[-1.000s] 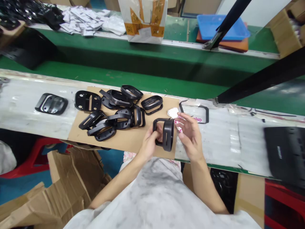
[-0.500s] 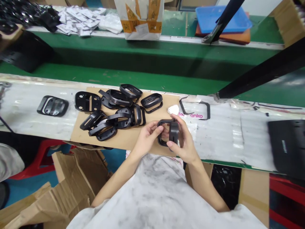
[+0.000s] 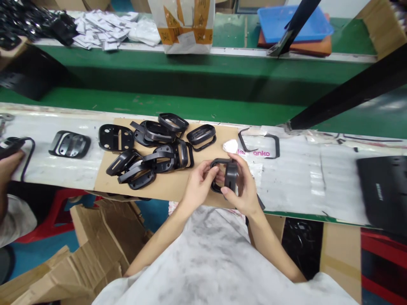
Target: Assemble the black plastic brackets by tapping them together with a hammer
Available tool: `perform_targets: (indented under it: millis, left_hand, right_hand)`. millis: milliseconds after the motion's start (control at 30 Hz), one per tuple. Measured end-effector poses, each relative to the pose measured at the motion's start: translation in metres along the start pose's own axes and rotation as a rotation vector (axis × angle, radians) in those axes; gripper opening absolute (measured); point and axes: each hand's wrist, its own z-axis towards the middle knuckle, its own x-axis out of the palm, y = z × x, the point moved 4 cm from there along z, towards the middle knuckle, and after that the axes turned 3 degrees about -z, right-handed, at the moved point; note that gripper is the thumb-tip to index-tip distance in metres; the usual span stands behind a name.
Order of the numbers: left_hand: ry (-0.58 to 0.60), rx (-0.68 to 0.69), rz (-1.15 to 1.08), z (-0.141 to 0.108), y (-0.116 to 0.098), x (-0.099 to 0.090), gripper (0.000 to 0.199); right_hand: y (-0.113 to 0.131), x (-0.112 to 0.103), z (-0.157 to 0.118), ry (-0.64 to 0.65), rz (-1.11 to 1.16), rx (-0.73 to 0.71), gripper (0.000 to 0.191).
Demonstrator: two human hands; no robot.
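Between my two hands is a black plastic frame-like part, held up over the front edge of the cardboard sheet. My left hand pinches its left rim with thumb and fingers. On the other side, my right hand is closed around the right rim, thumb low and fingers behind. A thin dark piece shows beside my right wrist; whether I hold it is unclear. A white lump lies just beyond my hands. To the left, several similar black parts are piled on the cardboard.
Black strip pieces lie on the white-covered bench. Another black part sits at left, near a co-worker's hand holding a dark corded tool. A black post slants across the right. A black box stands at far right.
A co-worker's hand with a dark corded tool has come into view at the left edge. My hands keep the same grip on the black part, and a thin dark piece now shows by my right wrist.
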Motion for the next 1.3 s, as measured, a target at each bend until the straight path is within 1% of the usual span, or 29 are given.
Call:
perform_targets:
  millis: [67,200,300,400,567,633,733,833,967,1033,1167,1300]
  left_hand:
    - [0.017,-0.018,-0.016,0.000,0.001,0.000,0.043]
    - [0.090,-0.070,-0.108,0.002,0.000,-0.004,0.044]
    - [0.063,-0.073,-0.120,0.006,-0.001,-0.009,0.044]
    - [0.039,-0.087,-0.107,0.009,0.002,-0.010,0.045]
    - [0.032,-0.104,-0.112,0.010,0.013,-0.006,0.046]
    - [0.027,-0.109,-0.117,0.009,0.015,-0.004,0.047]
    - [0.055,-0.138,-0.142,0.009,0.017,-0.003,0.049]
    - [0.106,-0.210,-0.221,0.008,0.018,-0.004,0.049]
    - [0.151,-0.369,-0.404,0.006,0.022,-0.008,0.050]
    - [0.163,-0.418,-0.483,0.004,0.023,-0.009,0.051]
    - [0.149,-0.458,-0.632,-0.001,0.023,-0.007,0.052]
    - [0.145,-0.442,-0.659,-0.002,0.022,-0.004,0.045]
  right_hand:
    - [-0.003,-0.001,-0.002,0.009,0.012,-0.020,0.080]
    - [-0.007,-0.002,-0.006,0.061,0.036,-0.039,0.080]
    - [-0.010,0.001,-0.007,0.098,0.034,-0.005,0.081]
    - [-0.012,0.003,-0.008,0.079,0.022,0.007,0.082]
    - [-0.018,0.005,-0.012,0.051,0.028,0.035,0.083]
    - [-0.020,0.005,-0.014,0.040,0.040,0.027,0.080]
    - [-0.021,0.004,-0.017,0.048,0.081,0.006,0.075]
    - [-0.019,0.003,-0.017,0.061,0.128,0.008,0.076]
    - [-0.012,0.002,-0.012,0.090,0.211,0.066,0.081]
    - [-0.008,0.003,-0.009,0.102,0.253,0.066,0.080]
    - [-0.002,0.004,-0.005,0.106,0.303,0.032,0.077]
    - [-0.003,0.001,-0.005,0.101,0.318,0.070,0.077]
